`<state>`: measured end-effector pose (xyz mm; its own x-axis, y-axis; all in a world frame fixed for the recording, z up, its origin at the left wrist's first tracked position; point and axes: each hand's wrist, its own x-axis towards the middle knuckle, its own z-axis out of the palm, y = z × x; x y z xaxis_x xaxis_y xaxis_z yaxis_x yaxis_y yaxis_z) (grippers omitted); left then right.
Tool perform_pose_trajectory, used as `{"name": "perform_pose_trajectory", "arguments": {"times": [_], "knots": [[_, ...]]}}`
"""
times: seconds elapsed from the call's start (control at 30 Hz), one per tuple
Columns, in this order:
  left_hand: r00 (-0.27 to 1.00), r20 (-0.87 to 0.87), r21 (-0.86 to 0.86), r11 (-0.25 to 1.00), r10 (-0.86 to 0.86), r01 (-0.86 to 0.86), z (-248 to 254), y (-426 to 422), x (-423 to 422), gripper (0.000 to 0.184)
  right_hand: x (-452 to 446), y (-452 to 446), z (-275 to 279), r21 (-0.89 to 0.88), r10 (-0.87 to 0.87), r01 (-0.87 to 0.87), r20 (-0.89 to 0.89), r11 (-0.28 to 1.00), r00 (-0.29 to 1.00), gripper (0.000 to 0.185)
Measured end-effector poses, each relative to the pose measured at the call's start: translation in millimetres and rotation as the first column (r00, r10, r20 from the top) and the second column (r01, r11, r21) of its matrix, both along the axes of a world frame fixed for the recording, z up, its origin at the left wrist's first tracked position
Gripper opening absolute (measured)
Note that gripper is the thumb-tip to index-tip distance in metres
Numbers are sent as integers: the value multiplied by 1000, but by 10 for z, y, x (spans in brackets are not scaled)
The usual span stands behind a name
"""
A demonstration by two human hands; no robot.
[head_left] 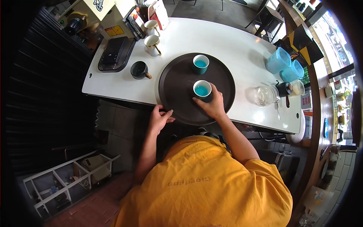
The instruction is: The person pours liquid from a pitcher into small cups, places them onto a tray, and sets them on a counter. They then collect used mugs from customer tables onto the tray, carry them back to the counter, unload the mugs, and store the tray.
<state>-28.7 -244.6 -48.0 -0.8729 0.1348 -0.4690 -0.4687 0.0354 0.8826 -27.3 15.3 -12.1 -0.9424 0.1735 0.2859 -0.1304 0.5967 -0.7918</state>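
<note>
A round dark tray (177, 90) lies on the white table, reaching its front edge. My right hand (213, 104) is wrapped round the nearer cup (203, 90), which holds blue liquid, over the middle of the tray. A second cup (200, 64) with blue liquid stands farther back on the tray. My left hand (160, 119) is at the tray's lower left rim, fingers apart and partly curled, holding nothing.
Left on the white table (124, 85) are a dark mug (140, 70), two pale mugs, a black scale (113, 55) and a grinder. Right are blue containers (278, 60), a glass jug (266, 95), a small dark pitcher and a spoon (278, 111).
</note>
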Motion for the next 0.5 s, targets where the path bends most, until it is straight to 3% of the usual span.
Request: {"name": "perform_pose_trajectory", "arguments": {"times": [0.27,0.4,0.47,0.5], "knots": [[1000,9,72,997,-3,2,-7,-13,11,47,139,-85,-116,93,97,-103,75,990,993,75],[1000,15,24,999,25,-25,40,-25,-1,45,157,-51,-136,69,142,-147,67,987,988,82],[993,51,-251,961,-104,114,162,-86,-122,45,165,24,-84,26,181,-184,95,983,979,87],[1000,6,-289,957,-30,31,132,-110,-199,46,177,97,-36,77,211,-216,60,973,976,89]]}}
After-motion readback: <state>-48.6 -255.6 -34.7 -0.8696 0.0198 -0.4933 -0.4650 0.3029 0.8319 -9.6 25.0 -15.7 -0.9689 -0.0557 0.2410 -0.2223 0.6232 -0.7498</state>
